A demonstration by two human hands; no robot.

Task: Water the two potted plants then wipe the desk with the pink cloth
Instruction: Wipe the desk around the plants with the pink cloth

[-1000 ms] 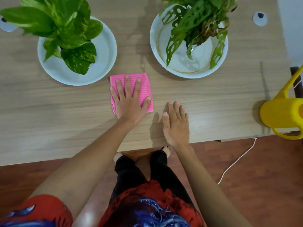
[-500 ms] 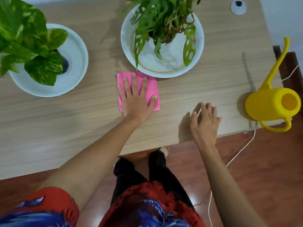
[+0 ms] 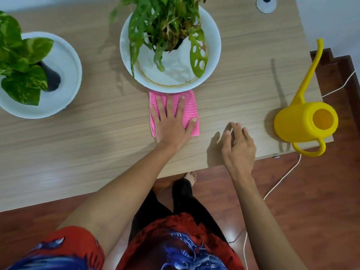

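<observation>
On the wooden desk point(image 3: 78, 137) in front of you, your left hand point(image 3: 171, 121) lies flat on the pink cloth point(image 3: 190, 106), fingers spread and straight, palm pressing it down rather than gripping it. The cloth is folded into a rectangle, and its far edge sits right at the rim of the white saucer point(image 3: 212, 36) that carries the plant with the holed leaves point(image 3: 161, 24); whether cloth and saucer actually touch there is hard to tell. Your right hand point(image 3: 238, 147) is just to the right of the cloth, near the desk's front edge, fingers loosely curled and holding nothing, the fingertips close to the wood or resting on it. Further right, at the desk's corner, stands the yellow watering can point(image 3: 300, 123), upright, its long spout rising toward the back and its handle hanging out past the front edge. At the far left, the second plant with broad variegated leaves point(image 3: 21, 61) sits in its own white saucer point(image 3: 66, 75), well apart from the cloth. A white cable point(image 3: 280, 182) trails across the reddish floor below the desk's right side.
</observation>
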